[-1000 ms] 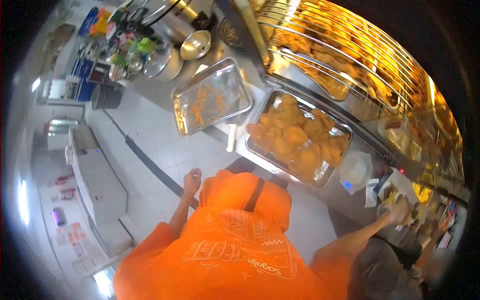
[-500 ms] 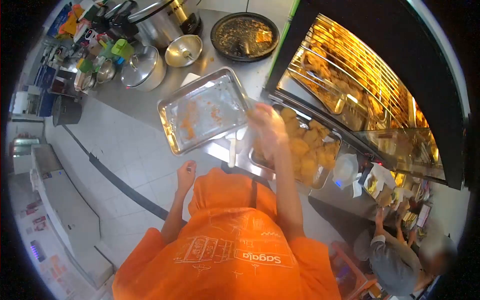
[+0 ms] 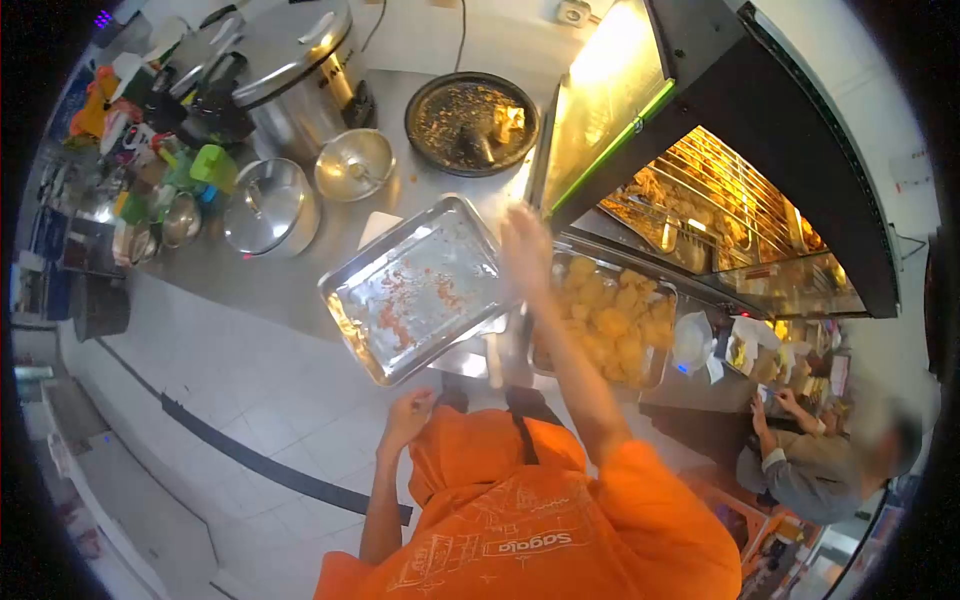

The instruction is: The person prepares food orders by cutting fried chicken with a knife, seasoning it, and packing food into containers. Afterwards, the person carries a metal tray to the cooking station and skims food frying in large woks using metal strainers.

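Note:
A shallow metal tray [image 3: 415,295] with reddish residue lies tilted on the counter edge. My right hand [image 3: 525,250], smeared by motion, is at the tray's right side; its fingers and anything in them cannot be made out. My left hand [image 3: 408,415] is curled closed just below the tray's lower edge, touching nothing, with nothing visible in it. Right of the tray sits a second metal tray full of golden breaded pieces [image 3: 610,320]. The light handle of a utensil [image 3: 494,360] shows between the two trays.
Behind are a round black pan [image 3: 472,125], a metal bowl [image 3: 355,165], a lidded pot [image 3: 272,207] and a large steel cooker [image 3: 300,90]. A lit food cabinet [image 3: 700,200] stands at the right. Another person [image 3: 820,470] works beyond, at the lower right.
The view has shifted, showing more of the cabinet's side. My right hand stays near the tray's right side, a little nearer its upper corner. My left hand remains curled below the tray.

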{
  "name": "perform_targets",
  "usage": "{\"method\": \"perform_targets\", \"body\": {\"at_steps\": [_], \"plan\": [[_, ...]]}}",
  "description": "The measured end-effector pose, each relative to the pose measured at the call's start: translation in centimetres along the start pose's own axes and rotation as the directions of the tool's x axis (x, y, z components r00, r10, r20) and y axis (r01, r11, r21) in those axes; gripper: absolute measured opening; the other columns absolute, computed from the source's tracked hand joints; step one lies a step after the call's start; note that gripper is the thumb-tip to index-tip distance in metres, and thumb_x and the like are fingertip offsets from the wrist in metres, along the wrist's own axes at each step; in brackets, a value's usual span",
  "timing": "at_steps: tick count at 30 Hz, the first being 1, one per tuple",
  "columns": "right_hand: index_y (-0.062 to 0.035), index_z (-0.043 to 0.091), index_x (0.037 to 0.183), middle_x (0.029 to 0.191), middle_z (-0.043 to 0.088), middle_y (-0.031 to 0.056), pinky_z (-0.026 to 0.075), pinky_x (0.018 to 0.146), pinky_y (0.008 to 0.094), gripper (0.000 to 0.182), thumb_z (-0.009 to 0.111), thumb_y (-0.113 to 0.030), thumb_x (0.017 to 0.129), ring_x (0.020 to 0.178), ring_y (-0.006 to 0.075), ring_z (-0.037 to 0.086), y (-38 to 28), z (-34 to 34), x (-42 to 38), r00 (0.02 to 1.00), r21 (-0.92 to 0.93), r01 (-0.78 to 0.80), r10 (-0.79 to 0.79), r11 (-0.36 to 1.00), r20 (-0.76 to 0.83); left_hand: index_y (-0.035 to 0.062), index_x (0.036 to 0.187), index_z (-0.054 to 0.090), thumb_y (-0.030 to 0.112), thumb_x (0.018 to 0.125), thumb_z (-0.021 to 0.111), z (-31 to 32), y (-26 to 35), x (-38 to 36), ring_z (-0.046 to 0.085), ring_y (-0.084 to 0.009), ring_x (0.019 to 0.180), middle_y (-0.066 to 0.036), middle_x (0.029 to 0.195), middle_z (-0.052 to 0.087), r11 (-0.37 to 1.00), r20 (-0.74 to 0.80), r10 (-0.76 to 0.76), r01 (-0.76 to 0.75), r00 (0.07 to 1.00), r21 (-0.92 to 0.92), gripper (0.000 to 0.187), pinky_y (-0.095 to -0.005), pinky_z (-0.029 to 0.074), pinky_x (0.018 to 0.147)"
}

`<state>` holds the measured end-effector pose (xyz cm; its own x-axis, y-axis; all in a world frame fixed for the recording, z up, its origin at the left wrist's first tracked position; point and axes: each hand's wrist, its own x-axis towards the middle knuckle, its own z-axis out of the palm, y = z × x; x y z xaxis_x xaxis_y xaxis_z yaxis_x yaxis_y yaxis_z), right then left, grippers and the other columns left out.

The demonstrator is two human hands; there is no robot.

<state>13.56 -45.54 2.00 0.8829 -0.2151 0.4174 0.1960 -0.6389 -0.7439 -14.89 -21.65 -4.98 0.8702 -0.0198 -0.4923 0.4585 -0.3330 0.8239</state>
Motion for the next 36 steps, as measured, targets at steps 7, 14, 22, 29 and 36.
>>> {"method": "perform_targets", "body": {"at_steps": [7,14,22,29,36], "plan": [[-0.0037,0.072,0.106,0.093,0.073,0.0184,0.054,0.082,0.0436,0.024,0.069,-0.023,0.092,0.089,0.0361,0.069,9.2,-24.8,-16.2,0.910,-0.290,-0.407,0.359,0.866,-0.205,-0.0005,0.139,0.054,0.028,0.102,0.055,10.5,13.3,6.6,0.065,-0.0337,0.115,-0.022,0.129,0.064,0.973,0.304,0.214,-0.232,0.928,0.023,0.046,-0.0413,0.050,0.097],[0.0004,0.069,0.107,0.102,0.070,0.0212,0.050,0.088,0.0468,0.048,0.048,-0.043,0.102,0.099,0.0396,0.065,32.8,-34.3,-17.9,0.866,-0.571,-0.477,0.469,0.668,-0.175,0.0014,0.116,0.061,0.039,0.106,0.035,19.9,14.5,13.5,0.062,-0.0490,0.100,-0.030,0.101,0.067,0.954,-0.028,0.141,-0.128,0.990,0.272,0.047,-0.0549,0.046,0.089],[0.0003,0.064,0.094,0.088,0.061,0.0218,0.044,0.077,0.0496,0.048,0.047,-0.043,0.105,0.084,0.0392,0.058,32.1,-32.6,-15.6,0.843,-0.223,-0.537,0.513,0.814,-0.161,0.0018,0.110,0.054,0.034,0.101,0.063,22.1,7.7,15.6,0.063,-0.0138,0.089,-0.007,0.092,0.063,0.992,-0.059,0.127,-0.126,0.990,0.005,0.035,-0.0312,0.051,0.073],[-0.0008,0.059,0.089,0.076,0.058,0.0146,0.046,0.072,0.0387,0.041,0.052,-0.039,0.104,0.074,0.0219,0.053,26.4,-36.7,-13.9,0.818,-0.124,-0.574,0.573,0.810,-0.046,0.0023,0.118,0.052,0.021,0.088,0.079,22.3,14.7,4.5,0.061,-0.0183,0.096,-0.009,0.104,0.063,0.962,-0.103,0.258,-0.266,0.961,-0.068,0.044,-0.0352,0.051,0.086],[-0.0010,0.060,0.093,0.077,0.057,0.0116,0.045,0.072,0.0356,0.037,0.054,-0.036,0.104,0.076,0.0179,0.052,14.2,-44.9,-7.3,0.861,-0.132,-0.485,0.499,0.864,0.103,0.0025,0.122,0.052,0.043,0.071,0.092,17.0,24.5,-8.6,0.059,-0.0142,0.099,-0.004,0.107,0.061,0.948,-0.205,0.220,-0.259,0.954,-0.185,0.077,-0.0297,0.049,0.085]]}}
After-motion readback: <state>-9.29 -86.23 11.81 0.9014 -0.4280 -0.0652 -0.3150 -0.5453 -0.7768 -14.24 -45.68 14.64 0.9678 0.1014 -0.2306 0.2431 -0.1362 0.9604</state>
